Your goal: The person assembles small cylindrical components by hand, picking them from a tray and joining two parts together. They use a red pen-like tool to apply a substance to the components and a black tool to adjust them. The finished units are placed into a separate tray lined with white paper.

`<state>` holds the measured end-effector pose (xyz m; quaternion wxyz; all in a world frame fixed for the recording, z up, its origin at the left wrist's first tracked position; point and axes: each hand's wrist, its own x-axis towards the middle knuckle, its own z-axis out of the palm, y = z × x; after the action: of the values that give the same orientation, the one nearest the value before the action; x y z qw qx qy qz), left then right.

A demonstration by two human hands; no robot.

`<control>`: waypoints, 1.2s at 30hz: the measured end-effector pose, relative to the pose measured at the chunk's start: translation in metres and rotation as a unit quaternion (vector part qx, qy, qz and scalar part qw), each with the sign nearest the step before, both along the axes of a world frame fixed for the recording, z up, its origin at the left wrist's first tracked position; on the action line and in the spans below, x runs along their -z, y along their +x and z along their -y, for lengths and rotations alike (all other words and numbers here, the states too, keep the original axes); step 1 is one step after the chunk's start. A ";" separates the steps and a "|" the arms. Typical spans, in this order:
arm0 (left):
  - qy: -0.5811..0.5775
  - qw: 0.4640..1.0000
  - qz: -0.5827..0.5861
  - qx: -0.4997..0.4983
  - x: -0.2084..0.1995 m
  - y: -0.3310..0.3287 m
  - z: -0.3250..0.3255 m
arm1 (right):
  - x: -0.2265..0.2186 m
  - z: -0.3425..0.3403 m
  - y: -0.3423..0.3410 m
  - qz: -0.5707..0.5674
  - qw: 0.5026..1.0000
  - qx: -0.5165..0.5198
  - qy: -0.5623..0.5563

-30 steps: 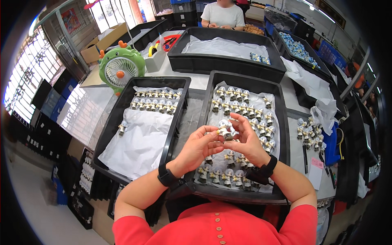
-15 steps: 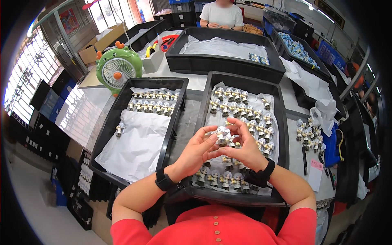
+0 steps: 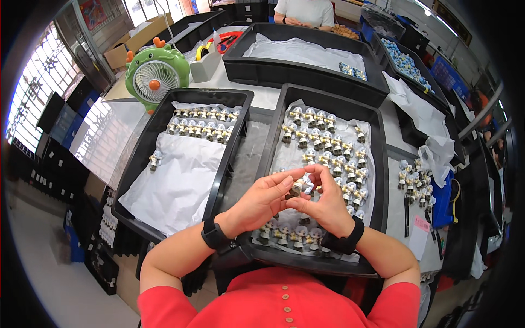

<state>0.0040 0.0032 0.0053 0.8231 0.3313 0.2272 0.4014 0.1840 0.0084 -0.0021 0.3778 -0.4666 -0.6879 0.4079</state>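
Observation:
Between both hands I hold one small figurine [image 3: 298, 187], white-haired with a dark base, tilted and partly covered by fingers. My left hand [image 3: 267, 198] grips it from the left, thumb and fingers closed about it. From the other side my right hand [image 3: 327, 202] pinches it. Both hands are above the right black tray [image 3: 378, 158], where rows of similar figurines [image 3: 322, 143] lie on white paper. In the left black tray [image 3: 131, 186], two rows of figurines [image 3: 199, 128] lie along the far end, and a single figurine [image 3: 156, 159] lies near the left wall.
A green fan [image 3: 156, 76] stands behind the left tray. Beyond is a large black tray [image 3: 306, 74] with white paper. More figurines [image 3: 414, 183] lie loose at the right, near a blue bin [image 3: 443, 205] and a black pen [image 3: 406, 217]. A person [image 3: 304, 13] sits across the table.
The figurine has turned from upright, facing me, to a tilted pose in my fingers. My hands have closed in round it. The whole view has shifted slightly.

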 end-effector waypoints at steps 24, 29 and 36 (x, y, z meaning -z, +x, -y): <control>-0.035 0.999 0.006 0.014 0.010 -0.002 -0.004 | 0.005 -0.002 -0.002 0.011 1.000 -0.008 -0.026; -0.045 0.999 -0.004 0.018 0.017 -0.002 -0.006 | 0.007 -0.001 -0.002 -0.006 1.000 -0.010 -0.028; -0.058 0.998 0.010 0.011 0.018 -0.003 -0.006 | 0.001 -0.001 -0.003 -0.001 0.999 -0.022 -0.042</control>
<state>0.0010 0.0092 -0.0123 0.8475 0.2816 0.2380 0.3819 0.1812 0.0093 -0.0032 0.3494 -0.4662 -0.6802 0.4448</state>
